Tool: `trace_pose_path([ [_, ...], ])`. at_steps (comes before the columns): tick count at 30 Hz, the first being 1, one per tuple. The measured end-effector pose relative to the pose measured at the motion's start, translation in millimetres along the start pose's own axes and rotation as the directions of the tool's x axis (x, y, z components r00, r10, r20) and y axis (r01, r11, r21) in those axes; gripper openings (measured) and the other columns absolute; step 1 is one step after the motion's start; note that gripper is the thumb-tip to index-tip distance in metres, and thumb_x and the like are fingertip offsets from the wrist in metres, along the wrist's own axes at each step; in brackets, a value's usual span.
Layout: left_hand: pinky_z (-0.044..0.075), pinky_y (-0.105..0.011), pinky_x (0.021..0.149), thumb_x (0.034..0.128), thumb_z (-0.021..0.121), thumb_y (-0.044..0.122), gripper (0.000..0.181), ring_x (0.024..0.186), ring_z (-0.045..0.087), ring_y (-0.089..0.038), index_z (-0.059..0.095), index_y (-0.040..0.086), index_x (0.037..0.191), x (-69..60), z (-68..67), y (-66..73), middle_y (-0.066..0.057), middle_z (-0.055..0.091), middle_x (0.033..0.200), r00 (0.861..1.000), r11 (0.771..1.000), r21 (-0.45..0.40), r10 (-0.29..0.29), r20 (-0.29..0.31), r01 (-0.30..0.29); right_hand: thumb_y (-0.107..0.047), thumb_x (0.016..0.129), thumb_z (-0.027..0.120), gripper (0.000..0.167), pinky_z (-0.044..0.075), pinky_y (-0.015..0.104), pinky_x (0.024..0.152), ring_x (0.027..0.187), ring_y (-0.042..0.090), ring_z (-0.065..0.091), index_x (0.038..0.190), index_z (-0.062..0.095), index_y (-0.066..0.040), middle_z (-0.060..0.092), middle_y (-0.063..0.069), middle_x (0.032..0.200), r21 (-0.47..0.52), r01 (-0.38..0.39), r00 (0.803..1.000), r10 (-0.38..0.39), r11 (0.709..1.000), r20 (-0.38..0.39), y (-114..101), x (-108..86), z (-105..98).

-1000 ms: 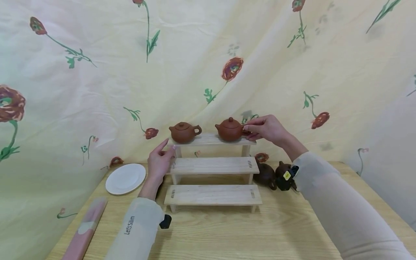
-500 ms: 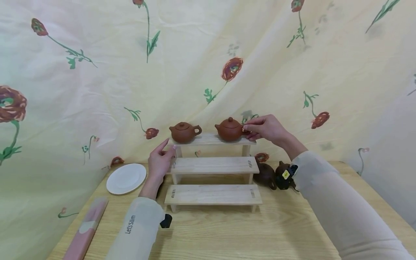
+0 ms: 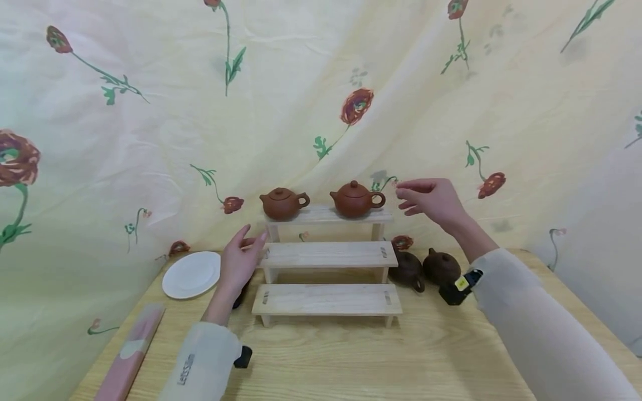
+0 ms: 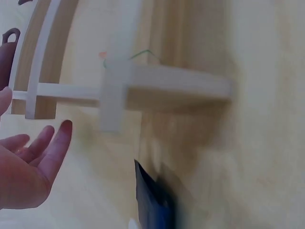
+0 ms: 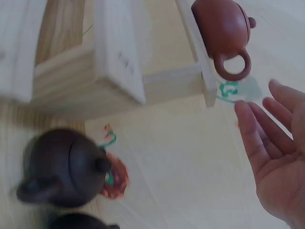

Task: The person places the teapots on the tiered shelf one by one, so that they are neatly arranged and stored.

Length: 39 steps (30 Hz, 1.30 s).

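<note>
Two reddish-brown clay teapots stand on the top tier of a three-step wooden rack: a left teapot (image 3: 281,204) and a right teapot (image 3: 353,199), both with handles to the right. My right hand (image 3: 435,203) is in the air just right of the right teapot's handle, apart from it, fingers loosely bent and holding nothing. In the right wrist view that hand's fingers (image 5: 259,138) are spread near the handle. My left hand (image 3: 238,262) is beside the left end of the wooden rack (image 3: 326,301), also holding nothing; its fingers (image 4: 57,148) are relaxed.
Two dark brown teapots sit on the table right of the rack, a nearer one (image 3: 407,272) and another (image 3: 441,267). A white plate (image 3: 191,275) lies at the left. A pink and white long flat object (image 3: 131,351) lies in front of it. Floral cloth (image 3: 281,111) hangs behind.
My right hand has let go of the right teapot's handle and moved to the right. My left hand has drawn slightly left and down from the rack. The teapots stay in place.
</note>
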<state>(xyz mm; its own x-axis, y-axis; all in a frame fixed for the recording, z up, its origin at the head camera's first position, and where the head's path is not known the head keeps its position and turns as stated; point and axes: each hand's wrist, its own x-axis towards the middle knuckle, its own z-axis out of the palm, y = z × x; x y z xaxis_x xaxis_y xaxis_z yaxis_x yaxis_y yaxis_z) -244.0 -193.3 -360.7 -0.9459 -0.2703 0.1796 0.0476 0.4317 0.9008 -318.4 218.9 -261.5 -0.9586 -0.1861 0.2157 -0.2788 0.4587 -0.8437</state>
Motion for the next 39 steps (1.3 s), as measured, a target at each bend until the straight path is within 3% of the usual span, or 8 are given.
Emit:
trace_pose_path([
  [3, 0.052, -0.051, 0.108, 0.1046, 0.066, 0.041, 0.073, 0.129, 0.066, -0.039, 0.04, 0.005, 0.162, -13.6, -2.0, -5.3, -0.023, 0.065, 0.142, 0.998, 0.998, 0.054, 0.037, 0.045, -0.039, -0.037, 0.104, 0.068, 0.052, 0.063, 0.027, 0.077, 0.086, 0.005, 0.077, 0.137, 0.067, 0.003, 0.08, 0.003, 0.112, 0.001, 0.01, 0.998, -0.01, 1.0, -0.066, 9, -15.5, -7],
  [7, 0.052, -0.052, 0.108, 0.1025, 0.069, 0.044, 0.079, 0.128, 0.066, -0.039, 0.039, 0.0, 0.161, -28.3, -2.5, -8.9, -0.027, 0.063, 0.144, 0.994, 0.994, 0.091, 0.046, 0.099, -0.056, -0.036, 0.103, 0.07, 0.05, 0.062, 0.026, 0.073, 0.08, 0.004, 0.076, 0.133, 0.07, 0.004, 0.077, -0.015, 0.094, -0.022, 0.002, 0.994, -0.005, 1.0, -0.107, 22, -38.3, -8],
  [10, 0.053, -0.052, 0.106, 0.1014, 0.071, 0.044, 0.082, 0.127, 0.067, -0.038, 0.038, -0.002, 0.161, -35.5, -2.6, -9.9, -0.029, 0.063, 0.142, 0.995, 0.995, 0.094, 0.021, 0.1, -0.031, -0.035, 0.103, 0.07, 0.046, 0.062, 0.026, 0.072, 0.079, 0.007, 0.076, 0.13, 0.071, 0.003, 0.079, -0.007, 0.095, -0.045, -0.025, 0.993, 0.02, 0.999, -0.112, 36, -54.1, -3],
  [15, 0.056, -0.049, 0.098, 0.1009, 0.073, 0.034, 0.072, 0.116, 0.071, -0.036, 0.046, -0.004, 0.156, -42.0, -0.3, -9.7, -0.029, 0.069, 0.132, 0.999, 0.994, 0.102, 0.026, 0.04, -0.03, -0.029, 0.104, 0.07, 0.043, 0.063, 0.031, 0.071, 0.078, 0.015, 0.077, 0.129, 0.071, 0.006, 0.08, 0.013, 0.098, -0.036, -0.095, 0.992, 0.091, 0.995, -0.088, 67, -79.4, 9],
  [19, 0.057, -0.035, 0.084, 0.1009, 0.074, 0.028, 0.06, 0.106, 0.073, -0.033, 0.057, -0.003, 0.149, -43.8, 4.7, -10.4, -0.025, 0.076, 0.117, 0.998, 0.993, 0.102, 0.06, 0.011, -0.06, -0.023, 0.103, 0.071, 0.041, 0.064, 0.034, 0.069, 0.075, 0.016, 0.077, 0.128, 0.071, 0.009, 0.08, 0.017, 0.099, -0.037, -0.135, 0.988, 0.132, 0.99, -0.079, 86, -97.4, 15],
  [24, 0.05, -0.022, 0.073, 0.101, 0.074, 0.025, 0.053, 0.1, 0.072, -0.027, 0.061, 0.002, 0.147, -46.2, 9.0, -13.4, -0.021, 0.078, 0.112, 0.998, 0.996, 0.071, 0.06, -0.017, -0.058, -0.024, 0.1, 0.075, 0.038, 0.06, 0.031, 0.066, 0.075, 0.017, 0.074, 0.122, 0.074, 0.006, 0.08, 0.017, 0.098, -0.148, -0.158, 0.986, 0.148, 0.976, -0.074, 100, -114.2, 22],
  [29, 0.049, -0.022, 0.074, 0.1011, 0.074, 0.025, 0.054, 0.099, 0.07, -0.025, 0.06, 0.006, 0.15, -45.4, 11.8, -18.9, -0.019, 0.077, 0.114, 0.998, 0.996, 0.061, 0.067, -0.019, -0.066, -0.022, 0.099, 0.075, 0.038, 0.061, 0.032, 0.066, 0.075, 0.023, 0.075, 0.123, 0.074, 0.008, 0.079, 0.019, 0.101, -0.16, -0.187, 0.982, 0.179, 0.969, -0.065, 108, -122.1, 30],
  [39, 0.047, -0.02, 0.066, 0.1007, 0.075, 0.028, 0.056, 0.086, 0.064, -0.014, 0.059, 0.009, 0.151, -46.6, 10.2, -28.8, -0.018, 0.077, 0.107, 0.997, 0.997, 0.047, 0.068, -0.026, -0.066, -0.02, 0.099, 0.074, 0.034, 0.06, 0.03, 0.065, 0.076, 0.016, 0.073, 0.116, 0.076, 0.009, 0.079, 0.016, 0.092, -0.15, -0.236, 0.971, 0.227, 0.96, -0.072, 111, -120.5, 40],
])
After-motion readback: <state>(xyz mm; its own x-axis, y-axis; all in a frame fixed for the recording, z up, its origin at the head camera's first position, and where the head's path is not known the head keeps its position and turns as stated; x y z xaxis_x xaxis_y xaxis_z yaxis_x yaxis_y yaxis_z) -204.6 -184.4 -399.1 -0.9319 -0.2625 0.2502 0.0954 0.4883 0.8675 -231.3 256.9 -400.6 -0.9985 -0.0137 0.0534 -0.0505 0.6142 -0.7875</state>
